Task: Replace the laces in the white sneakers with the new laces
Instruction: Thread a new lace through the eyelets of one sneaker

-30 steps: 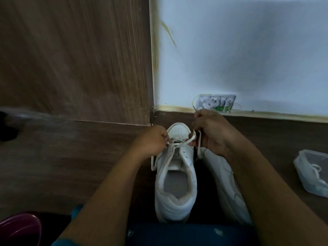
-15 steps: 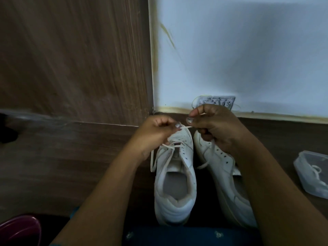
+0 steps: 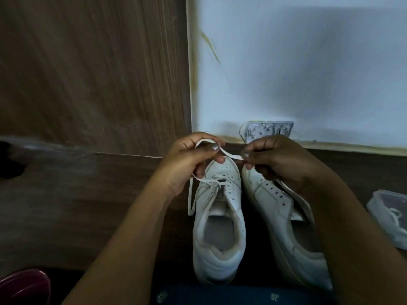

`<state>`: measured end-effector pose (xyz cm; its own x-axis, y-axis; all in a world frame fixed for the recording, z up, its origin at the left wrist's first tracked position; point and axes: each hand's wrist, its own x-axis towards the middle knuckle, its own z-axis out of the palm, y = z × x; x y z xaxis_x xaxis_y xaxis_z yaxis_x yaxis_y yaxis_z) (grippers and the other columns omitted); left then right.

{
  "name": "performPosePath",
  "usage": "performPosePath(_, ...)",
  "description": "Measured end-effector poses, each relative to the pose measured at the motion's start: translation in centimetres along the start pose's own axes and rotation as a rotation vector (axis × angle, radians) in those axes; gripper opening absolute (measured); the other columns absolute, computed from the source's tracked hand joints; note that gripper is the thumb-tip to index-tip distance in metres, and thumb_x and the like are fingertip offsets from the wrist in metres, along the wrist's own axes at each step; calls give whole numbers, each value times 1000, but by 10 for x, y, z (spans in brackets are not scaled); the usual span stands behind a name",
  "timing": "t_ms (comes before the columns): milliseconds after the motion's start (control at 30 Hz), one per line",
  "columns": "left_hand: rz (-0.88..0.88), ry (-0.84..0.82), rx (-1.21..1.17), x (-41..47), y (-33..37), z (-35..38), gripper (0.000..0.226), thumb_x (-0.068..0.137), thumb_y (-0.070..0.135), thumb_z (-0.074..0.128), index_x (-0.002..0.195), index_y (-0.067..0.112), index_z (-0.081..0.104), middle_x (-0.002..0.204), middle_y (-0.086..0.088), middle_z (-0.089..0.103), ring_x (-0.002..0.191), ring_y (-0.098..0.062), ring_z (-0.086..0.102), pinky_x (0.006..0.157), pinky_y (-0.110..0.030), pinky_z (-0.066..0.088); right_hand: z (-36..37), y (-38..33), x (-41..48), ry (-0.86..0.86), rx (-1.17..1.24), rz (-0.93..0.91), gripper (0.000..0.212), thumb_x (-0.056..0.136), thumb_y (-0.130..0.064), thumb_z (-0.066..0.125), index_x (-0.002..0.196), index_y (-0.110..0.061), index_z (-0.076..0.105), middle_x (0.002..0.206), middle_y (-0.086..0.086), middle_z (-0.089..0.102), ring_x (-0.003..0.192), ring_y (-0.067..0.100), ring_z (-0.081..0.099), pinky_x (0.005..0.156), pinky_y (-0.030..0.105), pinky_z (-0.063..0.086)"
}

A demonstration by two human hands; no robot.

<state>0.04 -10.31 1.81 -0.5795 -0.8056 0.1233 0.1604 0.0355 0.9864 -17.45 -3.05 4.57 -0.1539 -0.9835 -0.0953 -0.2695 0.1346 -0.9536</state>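
The left hand (image 3: 187, 166) pinches a loop of lace (image 3: 230, 155) and the right hand (image 3: 279, 166) pinches its end, above the laced shoe (image 3: 220, 227); a slack pinch would likely let the loop collapse.

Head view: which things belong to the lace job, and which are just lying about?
Job: lace, held by left hand and right hand; partly laced sneaker; unlaced sneaker; clear box holding a second lace.
Lying about: patterned packet; maroon bowl.
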Motion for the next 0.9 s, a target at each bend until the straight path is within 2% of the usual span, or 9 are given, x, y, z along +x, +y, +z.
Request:
performPosePath(100,-27,-72,-168,0,2,1,12,77,18,62,85,9,66,61,-5,64,40,-10,49,43,-19,43,9,-6,1,-69,99,-27,18,82,5,60,78,-12,63,56,2,64,37,8,36,40,14,22)
performPosePath(267,44,-96,-521,-2,12,-9,18,68,27,78,74,13,68,52,-1,54,37,-6,40,42,-17,36,10,-1,5,43,104,-55,16,78,-3,68,68,-12,60,50,1,61,43,13,34,44,19,22)
performPosePath(367,-14,25,82,-4,11,-14,23,70,42,68,73,18,69,59,4,62,53,-8,57,54,-21,48,6,-4,1,-68,120,-56,16,83,2,61,75,-10,67,60,3,68,41,9,40,42,15,25)
performPosePath(433,1,-51,395,-7,11,-9,31,66,46,58,83,21,66,72,9,67,71,-3,62,70,-20,48,12,-8,-2,-138,52,-52,14,83,6,59,83,-6,67,66,6,71,38,7,40,40,14,25)
performPosePath(500,-23,-152,357,-10,11,0,31,70,41,57,88,16,62,71,7,66,71,-3,62,69,-18,47,22,-9,-1,-130,-34,-54,13,80,7,62,83,-5,61,64,8,69,35,7,39,38,13,25)
performPosePath(600,-66,-177,434,-9,9,7,6,87,21,58,85,16,56,65,4,62,56,-5,55,51,-20,46,31,-6,4,-71,-64,-55,24,77,8,63,73,-11,50,52,3,63,36,7,44,37,14,26)
performPosePath(667,-70,-164,503,-7,6,4,17,92,12,55,76,16,57,59,2,55,46,-1,46,43,-17,39,25,-3,5,-65,-140,-18,21,76,3,67,74,-12,52,56,3,63,42,7,51,40,18,33)
performPosePath(800,-176,-33,521,-4,-1,-7,24,97,8,47,75,15,53,62,0,56,53,-7,50,56,-24,47,17,-1,2,-175,-463,99,18,73,-16,76,84,-8,64,82,14,68,67,19,63,56,27,52)
performPosePath(900,-202,-13,557,-2,-8,-3,31,93,-7,43,79,19,53,72,-3,61,55,-7,55,58,-29,47,33,2,1,-222,-731,78,28,65,-31,81,56,-14,60,50,-5,62,45,1,57,44,15,44)
